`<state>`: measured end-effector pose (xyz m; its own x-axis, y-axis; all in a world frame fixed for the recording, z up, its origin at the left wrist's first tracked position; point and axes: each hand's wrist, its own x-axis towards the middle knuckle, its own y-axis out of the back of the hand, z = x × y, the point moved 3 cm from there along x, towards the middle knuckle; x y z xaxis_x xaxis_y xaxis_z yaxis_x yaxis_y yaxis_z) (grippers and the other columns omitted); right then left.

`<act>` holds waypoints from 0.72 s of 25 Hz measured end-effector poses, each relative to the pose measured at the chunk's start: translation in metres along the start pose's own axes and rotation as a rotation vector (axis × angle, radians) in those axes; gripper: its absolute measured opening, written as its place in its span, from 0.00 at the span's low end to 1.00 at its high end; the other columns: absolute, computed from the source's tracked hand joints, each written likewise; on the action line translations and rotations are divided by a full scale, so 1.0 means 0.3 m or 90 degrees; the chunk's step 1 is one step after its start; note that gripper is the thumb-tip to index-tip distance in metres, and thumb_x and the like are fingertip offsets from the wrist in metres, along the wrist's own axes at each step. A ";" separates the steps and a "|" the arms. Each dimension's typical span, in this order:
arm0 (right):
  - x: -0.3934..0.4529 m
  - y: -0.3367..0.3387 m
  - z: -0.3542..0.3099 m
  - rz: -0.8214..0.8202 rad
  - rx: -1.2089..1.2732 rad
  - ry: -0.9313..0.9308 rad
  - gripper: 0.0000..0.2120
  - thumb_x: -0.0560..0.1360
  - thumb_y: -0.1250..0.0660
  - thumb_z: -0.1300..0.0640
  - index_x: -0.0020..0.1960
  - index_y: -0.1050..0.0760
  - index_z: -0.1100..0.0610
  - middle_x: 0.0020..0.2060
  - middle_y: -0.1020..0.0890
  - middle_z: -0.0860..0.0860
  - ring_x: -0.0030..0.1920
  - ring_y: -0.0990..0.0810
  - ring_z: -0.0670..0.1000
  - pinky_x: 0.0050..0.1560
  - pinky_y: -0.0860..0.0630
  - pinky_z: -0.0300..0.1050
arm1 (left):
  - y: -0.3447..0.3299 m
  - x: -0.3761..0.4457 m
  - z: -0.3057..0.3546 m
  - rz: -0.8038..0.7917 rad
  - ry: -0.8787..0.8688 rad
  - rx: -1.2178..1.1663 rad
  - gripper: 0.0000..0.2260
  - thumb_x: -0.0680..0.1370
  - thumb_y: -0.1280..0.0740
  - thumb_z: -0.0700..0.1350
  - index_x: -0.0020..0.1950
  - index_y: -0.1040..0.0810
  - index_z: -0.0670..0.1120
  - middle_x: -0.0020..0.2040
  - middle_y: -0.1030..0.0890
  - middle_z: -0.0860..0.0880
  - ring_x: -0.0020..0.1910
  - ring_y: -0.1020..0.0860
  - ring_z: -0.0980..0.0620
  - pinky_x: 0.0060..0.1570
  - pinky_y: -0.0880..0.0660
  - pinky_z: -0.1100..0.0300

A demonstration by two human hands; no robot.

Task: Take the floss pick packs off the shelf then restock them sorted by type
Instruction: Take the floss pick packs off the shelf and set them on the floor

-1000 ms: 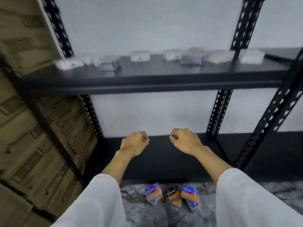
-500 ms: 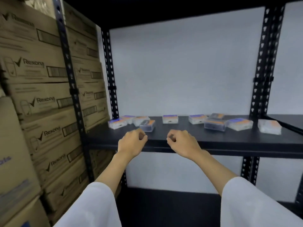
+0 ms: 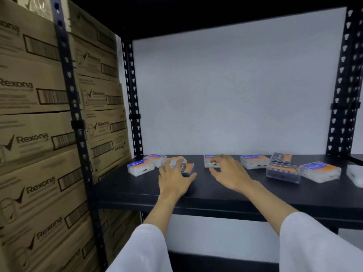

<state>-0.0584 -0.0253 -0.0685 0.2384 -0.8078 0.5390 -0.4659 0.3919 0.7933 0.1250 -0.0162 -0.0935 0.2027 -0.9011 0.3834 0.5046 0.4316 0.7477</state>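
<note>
From the head view, both arms in white sleeves reached over the black shelf (image 3: 137, 191). The left hand (image 3: 173, 180) lay spread with its fingers over a dark-labelled floss pick pack (image 3: 188, 168), touching it but not yet closed round it. The right hand (image 3: 228, 173) was part open, fingers curled at a blue-and-orange pack (image 3: 208, 160) near the far wall; whether it gripped, I could not tell. More packs lay scattered along the shelf: a clear one (image 3: 140, 167) at the left, a charcoal pair (image 3: 282, 171) and another blue one (image 3: 320, 171) to the right. Rexona cartons (image 3: 35, 138) stood stacked at the left. It looked like the clearing step, barely begun; each hand would need to close on its pack and lift it away.
</note>
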 end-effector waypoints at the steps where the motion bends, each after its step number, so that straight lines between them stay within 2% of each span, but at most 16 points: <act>1: 0.027 -0.013 0.015 -0.005 -0.027 0.013 0.16 0.77 0.39 0.51 0.64 0.28 0.53 0.59 0.23 0.51 0.60 0.28 0.53 0.55 0.29 0.46 | -0.017 0.010 -0.011 -0.010 0.015 0.002 0.31 0.71 0.33 0.64 0.72 0.36 0.58 0.72 0.39 0.45 0.68 0.38 0.41 0.67 0.36 0.48; 5: 0.160 -0.082 0.092 -0.034 -0.047 0.000 0.25 0.76 0.37 0.43 0.70 0.34 0.50 0.69 0.32 0.50 0.68 0.34 0.53 0.66 0.36 0.50 | -0.046 0.034 -0.028 -0.013 0.000 0.000 0.25 0.74 0.34 0.58 0.70 0.33 0.57 0.65 0.30 0.46 0.62 0.32 0.44 0.58 0.28 0.50; 7: 0.218 -0.119 0.127 -0.071 -0.036 -0.043 0.31 0.73 0.37 0.37 0.73 0.38 0.46 0.73 0.38 0.51 0.72 0.40 0.55 0.70 0.40 0.55 | -0.044 0.036 -0.023 -0.009 -0.003 -0.010 0.24 0.74 0.35 0.55 0.69 0.33 0.57 0.64 0.30 0.46 0.62 0.32 0.45 0.53 0.28 0.53; 10: 0.264 -0.187 0.160 -0.151 -0.043 -0.100 0.37 0.70 0.37 0.32 0.75 0.44 0.42 0.76 0.45 0.51 0.75 0.47 0.58 0.72 0.46 0.60 | -0.047 0.033 -0.020 -0.006 -0.002 -0.017 0.23 0.73 0.36 0.52 0.68 0.33 0.56 0.64 0.33 0.47 0.61 0.34 0.45 0.48 0.30 0.56; 12: 0.267 -0.215 0.166 -0.172 -0.042 -0.106 0.35 0.71 0.36 0.34 0.73 0.41 0.43 0.74 0.40 0.52 0.73 0.43 0.59 0.70 0.42 0.59 | -0.048 0.032 -0.018 -0.006 -0.001 -0.016 0.22 0.73 0.36 0.53 0.66 0.33 0.55 0.63 0.34 0.47 0.61 0.33 0.46 0.47 0.31 0.56; 14: 0.265 -0.211 0.164 -0.158 -0.022 -0.093 0.29 0.72 0.34 0.40 0.70 0.36 0.45 0.68 0.32 0.53 0.68 0.38 0.58 0.65 0.33 0.55 | -0.045 0.032 -0.017 -0.001 0.004 -0.021 0.21 0.73 0.34 0.55 0.65 0.32 0.55 0.62 0.34 0.47 0.60 0.32 0.46 0.48 0.30 0.56; 18: 0.208 -0.154 0.140 -0.170 0.005 -0.061 0.27 0.71 0.33 0.43 0.67 0.34 0.44 0.62 0.30 0.51 0.64 0.37 0.54 0.59 0.29 0.52 | -0.038 0.021 -0.015 0.009 0.009 -0.029 0.19 0.73 0.34 0.55 0.63 0.31 0.54 0.61 0.33 0.47 0.58 0.29 0.46 0.46 0.30 0.57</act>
<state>-0.0577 -0.1123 -0.0832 0.2714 -0.9202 0.2820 -0.4047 0.1567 0.9009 0.1243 -0.0270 -0.1019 0.2223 -0.8955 0.3855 0.5388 0.4423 0.7169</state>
